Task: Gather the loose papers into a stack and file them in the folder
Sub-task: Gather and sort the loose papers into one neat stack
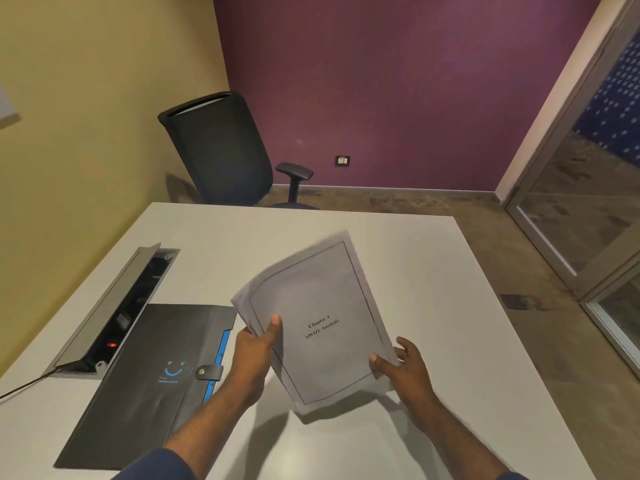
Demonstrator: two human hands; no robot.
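Papers [318, 320] are gathered, held off the white desk [415, 271]: left hand [254, 351] pinches the left edge, thumb on top; right hand [403, 367] clamps the near right corner. Edges fan out beyond the left grip, so they likely need squaring before filing. Folder [145, 382] lies left of that hand, strap [209, 371] buttoned shut; contents not visible.

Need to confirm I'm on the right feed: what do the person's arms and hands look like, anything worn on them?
Both hands, left hand and right hand, are bare: no gloves, and no rings or watch that I can see. The forearms are uncovered too. Dark blue sleeves show only at the bottom edge of the view, pushed up near the elbows.
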